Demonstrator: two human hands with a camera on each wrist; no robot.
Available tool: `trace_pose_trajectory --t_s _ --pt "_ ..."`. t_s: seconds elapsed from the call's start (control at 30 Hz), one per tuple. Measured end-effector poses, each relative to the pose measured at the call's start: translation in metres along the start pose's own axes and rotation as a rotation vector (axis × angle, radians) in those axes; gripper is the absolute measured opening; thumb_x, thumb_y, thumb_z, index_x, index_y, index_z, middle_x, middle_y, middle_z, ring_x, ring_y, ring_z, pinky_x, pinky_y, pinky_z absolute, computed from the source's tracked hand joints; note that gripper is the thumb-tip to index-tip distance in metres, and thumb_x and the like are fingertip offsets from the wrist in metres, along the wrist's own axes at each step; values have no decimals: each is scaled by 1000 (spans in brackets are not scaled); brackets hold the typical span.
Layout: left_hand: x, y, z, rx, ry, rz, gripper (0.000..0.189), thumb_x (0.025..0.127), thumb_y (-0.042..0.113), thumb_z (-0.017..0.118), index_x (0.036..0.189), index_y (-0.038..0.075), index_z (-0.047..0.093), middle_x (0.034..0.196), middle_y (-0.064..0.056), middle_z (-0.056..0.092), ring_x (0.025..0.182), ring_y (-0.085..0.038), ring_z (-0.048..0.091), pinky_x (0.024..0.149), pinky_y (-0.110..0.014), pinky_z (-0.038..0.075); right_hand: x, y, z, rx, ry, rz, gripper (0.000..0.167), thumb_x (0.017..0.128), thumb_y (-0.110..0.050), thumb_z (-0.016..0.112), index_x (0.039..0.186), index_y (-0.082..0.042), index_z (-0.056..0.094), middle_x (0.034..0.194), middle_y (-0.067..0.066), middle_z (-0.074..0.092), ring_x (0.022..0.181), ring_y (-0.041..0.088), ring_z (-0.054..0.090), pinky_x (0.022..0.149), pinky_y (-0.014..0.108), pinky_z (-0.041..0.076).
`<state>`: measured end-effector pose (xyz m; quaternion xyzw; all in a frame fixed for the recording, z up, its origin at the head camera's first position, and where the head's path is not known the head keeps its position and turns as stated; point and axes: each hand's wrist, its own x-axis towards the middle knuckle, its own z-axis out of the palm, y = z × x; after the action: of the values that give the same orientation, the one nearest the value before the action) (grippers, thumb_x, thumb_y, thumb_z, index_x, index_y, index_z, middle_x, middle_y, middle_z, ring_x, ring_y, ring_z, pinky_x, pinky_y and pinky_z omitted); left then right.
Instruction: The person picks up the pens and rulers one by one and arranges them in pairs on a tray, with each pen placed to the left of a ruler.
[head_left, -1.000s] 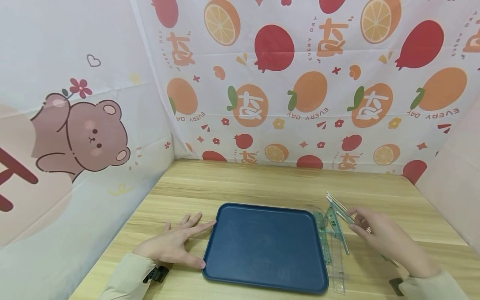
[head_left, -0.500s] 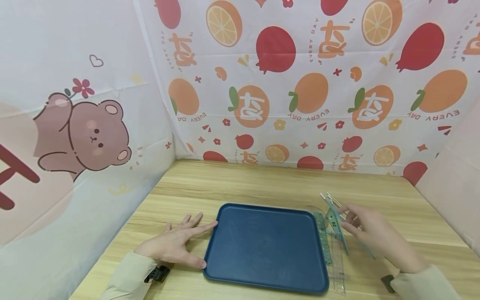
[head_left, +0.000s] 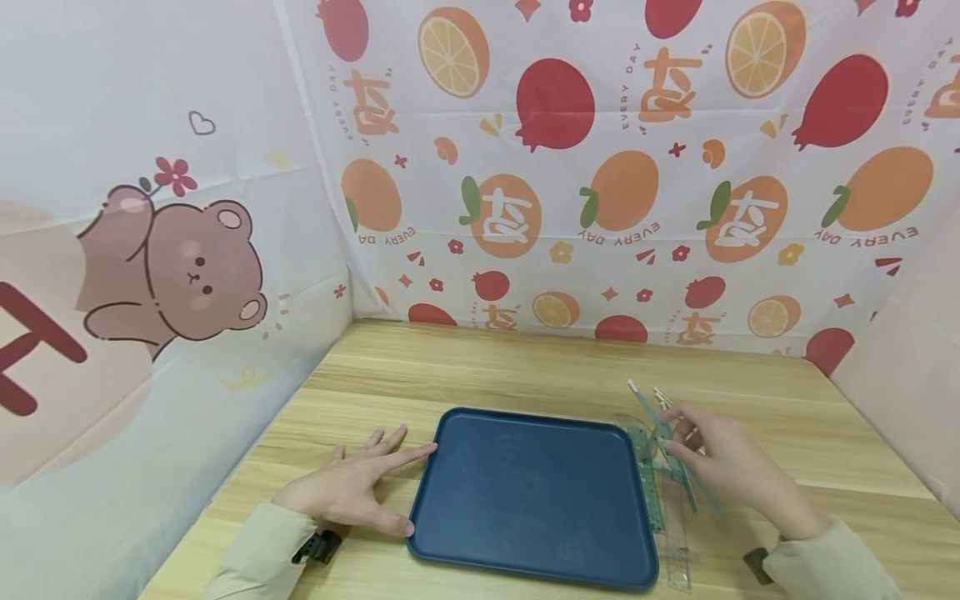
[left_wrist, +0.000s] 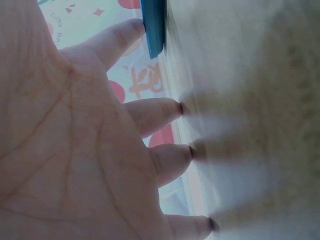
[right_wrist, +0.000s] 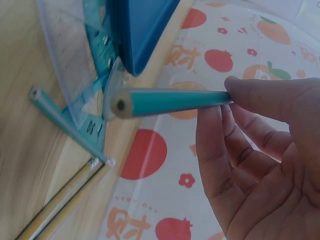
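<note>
My right hand (head_left: pixel 723 454) pinches a teal pencil (right_wrist: pixel 165 102) between thumb and fingers. In the head view the pencil slants above the rulers, right of the blue tray (head_left: pixel 532 500); its flat end with a dark core faces the right wrist camera. A second teal pencil (right_wrist: pixel 70 125) lies on the rulers below, beside two yellow-and-black pencils (right_wrist: pixel 62 200). My left hand (head_left: pixel 348 492) is spread on the table, thumb and index fingertip at the tray's left rim.
Against the tray's right side lie a green ruler (head_left: pixel 652 500), a clear ruler (head_left: pixel 678 558) and a clear curved piece like a protractor (right_wrist: pixel 62 55). A fruit-print cloth (head_left: pixel 570 208) hangs behind the wooden table (head_left: pixel 525 358), and a bear-print cloth (head_left: pixel 202 267) stands at the left.
My right hand has moved left toward the tray, carrying the teal pencil away from the yellow ones and over the rulers. My left hand and the tray have stayed in place.
</note>
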<state>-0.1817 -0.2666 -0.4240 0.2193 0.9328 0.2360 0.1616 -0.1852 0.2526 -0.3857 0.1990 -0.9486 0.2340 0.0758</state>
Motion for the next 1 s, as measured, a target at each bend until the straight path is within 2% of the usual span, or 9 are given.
trace_pose_trajectory --t_s 0.13,0.3,0.57,0.8,1.0 --pt "0 1 0 5 2 -5 106 74 66 86 166 44 38 179 -24 18 164 -57 9 108 -97 2 4 -7 2 36 -9 10 27 98 -13 79 122 -7 70 85 -10 67 75 -3 62 65 22 53" --pt "-1 2 0 8 5 -8 106 73 66 87 166 43 39 179 -24 18 164 -57 10 108 -97 2 10 -18 6 155 -67 30 30 100 -17 77 126 -4 68 89 -6 69 78 4 65 65 23 55" --pt "-1 3 1 10 0 -6 107 73 64 87 166 41 38 178 -25 18 162 -60 9 107 -98 4 18 -31 18 263 -99 27 29 100 -17 77 125 -7 67 93 -1 68 79 7 66 63 25 57" --pt "0 1 1 0 0 -14 109 72 64 87 166 41 38 179 -24 17 164 -57 9 108 -97 2 27 -41 33 396 -136 26 31 101 -14 75 125 1 64 90 5 64 70 8 64 57 27 59" --pt "-2 1 0 -17 -2 -17 108 73 62 88 166 41 37 179 -22 17 164 -57 10 109 -96 1 34 -54 43 469 -188 66 35 102 -15 75 129 3 62 88 5 64 71 12 64 58 28 61"
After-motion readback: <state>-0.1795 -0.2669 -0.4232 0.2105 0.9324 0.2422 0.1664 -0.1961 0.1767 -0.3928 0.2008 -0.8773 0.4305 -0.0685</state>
